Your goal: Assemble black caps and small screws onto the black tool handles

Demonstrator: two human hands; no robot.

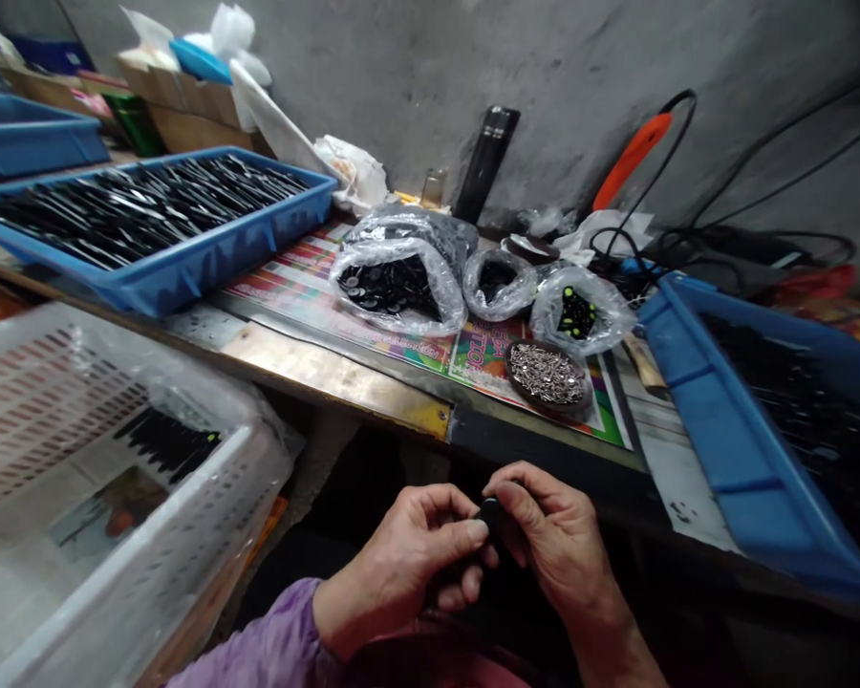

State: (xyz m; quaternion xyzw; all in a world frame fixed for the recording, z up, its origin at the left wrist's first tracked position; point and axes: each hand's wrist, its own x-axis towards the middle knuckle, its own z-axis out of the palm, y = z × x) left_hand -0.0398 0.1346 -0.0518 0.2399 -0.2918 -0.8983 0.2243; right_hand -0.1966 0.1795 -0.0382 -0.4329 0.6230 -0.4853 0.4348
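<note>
My left hand (419, 549) and my right hand (555, 530) meet in front of the bench edge. Between their fingertips is a small black part (492, 513), gripped from both sides; its full shape is hidden by the fingers. Beyond the hands, a round dish of small silvery metal pieces (547, 374) sits on the bench. Behind it stand open plastic bags: a large one of black discs (394, 287), a small one of dark pieces (497, 281), and one of black and yellow-green pieces (579, 313).
Blue trays of black parts stand at the left (172, 287) and right (723, 430). A white basket (207, 535), lower left, holds some black parts. Against the wall are a black cylinder (485, 164), an orange-handled tool (631, 161) and cables.
</note>
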